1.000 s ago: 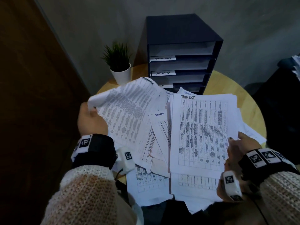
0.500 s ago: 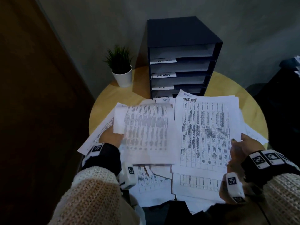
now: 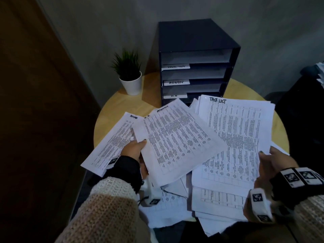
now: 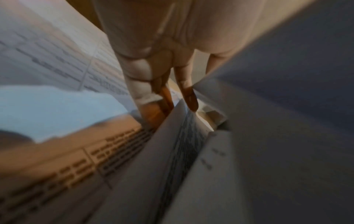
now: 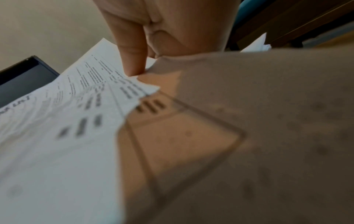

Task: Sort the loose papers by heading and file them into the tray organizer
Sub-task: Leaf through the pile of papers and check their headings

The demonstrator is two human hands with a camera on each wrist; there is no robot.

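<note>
Round wooden table (image 3: 122,109) against grey wall, potted plant (image 3: 130,74) beside dark tray organizer (image 3: 196,64) at back, slots labelled. Loose papers (image 3: 168,207) litter tabletop under both wrists. Left hand (image 3: 134,150) pinches a tilted printed sheet (image 3: 177,141), thumb on top; ADMIN sheet (image 3: 112,142) lies left of its fingers. Right hand (image 3: 275,165) clamps the TASK LIST stack (image 3: 235,137), thumb (image 5: 132,50) over its edge.
</note>
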